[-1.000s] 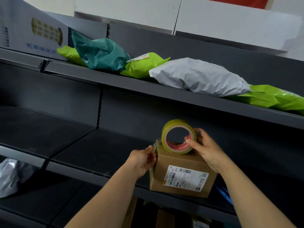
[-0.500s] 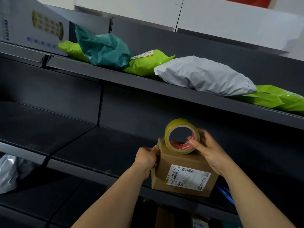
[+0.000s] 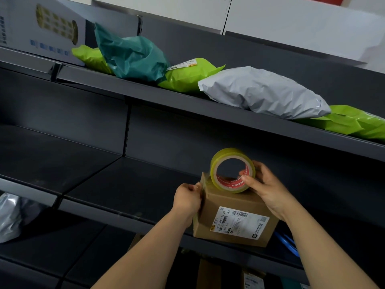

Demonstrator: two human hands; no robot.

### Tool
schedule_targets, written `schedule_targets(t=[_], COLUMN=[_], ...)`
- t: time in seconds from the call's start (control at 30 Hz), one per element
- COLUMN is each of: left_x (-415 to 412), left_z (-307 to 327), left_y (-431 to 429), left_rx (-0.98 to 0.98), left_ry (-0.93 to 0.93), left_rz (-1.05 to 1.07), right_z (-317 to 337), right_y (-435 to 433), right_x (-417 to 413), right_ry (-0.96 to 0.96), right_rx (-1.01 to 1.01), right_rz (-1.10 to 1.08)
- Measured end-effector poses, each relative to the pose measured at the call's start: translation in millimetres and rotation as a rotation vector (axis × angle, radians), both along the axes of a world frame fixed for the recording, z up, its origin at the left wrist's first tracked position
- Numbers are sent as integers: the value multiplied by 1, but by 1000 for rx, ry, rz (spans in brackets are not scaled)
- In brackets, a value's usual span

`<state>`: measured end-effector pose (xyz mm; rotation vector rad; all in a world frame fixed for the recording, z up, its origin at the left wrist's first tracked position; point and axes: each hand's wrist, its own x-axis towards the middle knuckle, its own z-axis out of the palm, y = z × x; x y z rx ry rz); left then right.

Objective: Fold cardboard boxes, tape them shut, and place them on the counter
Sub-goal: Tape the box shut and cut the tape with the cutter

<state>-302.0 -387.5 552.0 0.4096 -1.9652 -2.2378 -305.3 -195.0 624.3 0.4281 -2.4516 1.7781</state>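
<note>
While the fingers (image 3: 246, 179) of the right hand (image 3: 268, 188) curl round the tape roll (image 3: 231, 152), thumb at its core, the left hand (image 3: 187, 200) pinches the tape end (image 3: 205, 181) against the upper left edge of the cardboard box (image 3: 220, 203), which sits on the dark shelf (image 3: 125, 184). Taping looks to be under way; next the roll needs drawing across the top seam. Both forearms reach up and forward.

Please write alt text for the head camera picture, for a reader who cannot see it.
A person's right hand holds a yellowish tape roll upright on top of a labelled cardboard box, while the left hand grips the box's left edge. The box rests at the front of a dark shelf; the shelf above carries green, teal and grey mailer bags.
</note>
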Motion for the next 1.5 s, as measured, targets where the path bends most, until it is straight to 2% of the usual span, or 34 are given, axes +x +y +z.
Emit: schedule_targets(t=[0.33, 0.57, 0.73, 0.93, 1.13, 1.23, 1.3, 1.4, 1.5], left_x=[3, 3, 7, 10, 3, 6, 9, 3, -5], left_z=[3, 8, 9, 5, 10, 16, 20, 21, 20], left_y=[-2, -2, 0, 2, 3, -9, -20, -24, -19], left_rx=[-102, -187, -258, -104, -172, 5, 95, -153, -278], left_ry=[-53, 27, 14, -3, -34, 99, 205, 149, 101], left_rz=[-94, -144, -136, -84, -137, -225, -383, -627, -609], right_z=[0, 2, 2, 1, 0, -1, -2, -5, -5], right_y=[0, -1, -2, 0, 0, 1, 2, 2, 0], right_x=[1, 2, 5, 4, 5, 6, 4, 1, 1], right_ry=[-7, -19, -18, -24, -16, -7, -11, -19, -37], right_rx=[-26, -51, -55, -49, -38, -4, 8, 7, -37], right_rz=[7, 6, 6, 3, -4, -7, -8, -11, -28])
